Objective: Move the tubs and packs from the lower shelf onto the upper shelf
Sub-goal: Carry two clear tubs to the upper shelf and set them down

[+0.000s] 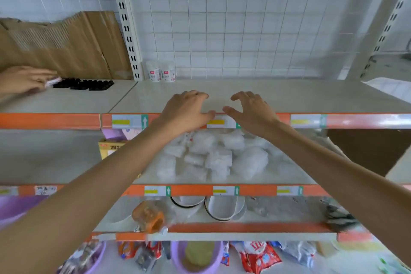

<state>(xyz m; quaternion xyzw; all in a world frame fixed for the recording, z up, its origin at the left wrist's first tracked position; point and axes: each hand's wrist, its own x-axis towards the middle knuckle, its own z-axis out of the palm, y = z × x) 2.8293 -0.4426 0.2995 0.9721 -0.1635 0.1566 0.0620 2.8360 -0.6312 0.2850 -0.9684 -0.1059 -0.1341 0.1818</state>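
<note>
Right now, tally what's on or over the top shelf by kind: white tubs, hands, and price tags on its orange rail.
White tubs: 2
Hands, meaning left hand, right hand and another person's hand: 3
Price tags: 3, the middle one partly behind the hands
Total: 8
The black pieces are too blurred to count.

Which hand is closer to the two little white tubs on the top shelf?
Left. The left hand sits near the front edge of the shelf, in front and slightly right of the tubs. The right hand is beside it, farther right.
</note>
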